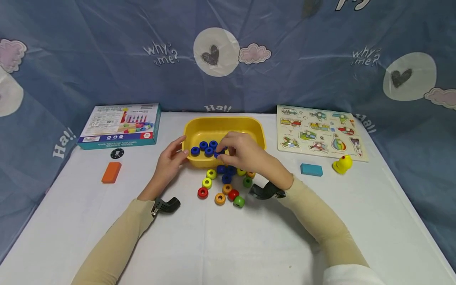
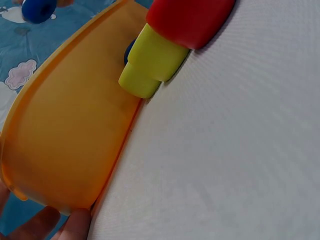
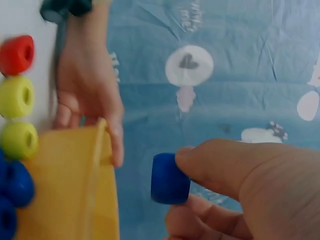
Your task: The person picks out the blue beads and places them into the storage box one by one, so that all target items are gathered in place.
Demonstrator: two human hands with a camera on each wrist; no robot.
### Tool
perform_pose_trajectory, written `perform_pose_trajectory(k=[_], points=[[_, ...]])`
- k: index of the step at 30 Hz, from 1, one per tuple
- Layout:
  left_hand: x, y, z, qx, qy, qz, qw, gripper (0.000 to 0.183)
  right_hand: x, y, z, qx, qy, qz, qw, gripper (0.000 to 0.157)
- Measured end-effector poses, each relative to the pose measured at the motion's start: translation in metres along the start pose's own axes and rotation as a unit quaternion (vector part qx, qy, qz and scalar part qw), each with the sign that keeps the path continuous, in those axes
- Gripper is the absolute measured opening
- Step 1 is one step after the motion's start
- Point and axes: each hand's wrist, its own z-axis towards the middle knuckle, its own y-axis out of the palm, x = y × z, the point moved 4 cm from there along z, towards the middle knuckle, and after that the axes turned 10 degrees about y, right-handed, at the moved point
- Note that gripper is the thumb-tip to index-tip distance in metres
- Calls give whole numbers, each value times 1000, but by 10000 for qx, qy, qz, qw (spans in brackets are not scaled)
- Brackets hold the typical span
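My R hand (image 1: 242, 152) has a blue bead (image 3: 169, 179) pinched btwn thumb & fingertips, held up over the yellow tub (image 1: 199, 123). My L hand (image 1: 169, 166) grips the tub's L end, thumb at the rim, fingers round the wall. Best way, I'd say: light pinch, lower the bead near the other blue beads (image 1: 195, 151) & let go close to the floor, since round sides could roll or bounce. L hand should only steady, no tipping.

Edges: front rim's the one to mind. R hand reaches in across it, w/ loose beads (image 1: 227, 179) crowded just outside, so a low wrist could knock some; higher approx = safer. Inside, the back part gives more room than the front L, tho my hand hides some of the R side. Picture board (image 1: 317, 130) sits off to the R, toy box (image 1: 121, 122) off to the L, both apart from the tub. Widest room to pull back is prob the white table (image 1: 178, 245) on my side of the beads
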Motion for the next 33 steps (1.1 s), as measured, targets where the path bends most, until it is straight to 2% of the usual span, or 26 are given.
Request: perform_pose_trajectory(k=[6, 14, 19, 23, 26, 33], points=[[0, 0, -1, 6, 37, 44, 10000, 51, 15, -9, 20, -52, 707, -124, 9974, 17], [-2, 1, 0, -16, 33, -29, 10000, 51, 58, 3, 30, -71, 1476, -280, 9886, 14], [-3, 0, 0, -6, 65, 7, 10000, 51, 73, 12, 31, -157, 1484, -524, 9874, 15], [-3, 1, -1, -28, 52, 20, 10000, 51, 81, 22, 32, -500, 1596, -689, 9835, 15], [-3, 1, -1, -31, 38, 20, 10000, 51, 85, 28, 32, -702, 1735, -653, 9801, 15], [-3, 0, 0, 2, -12, 86, 10000, 51, 87, 32, 34, -873, 1783, -537, 9786, 16]])
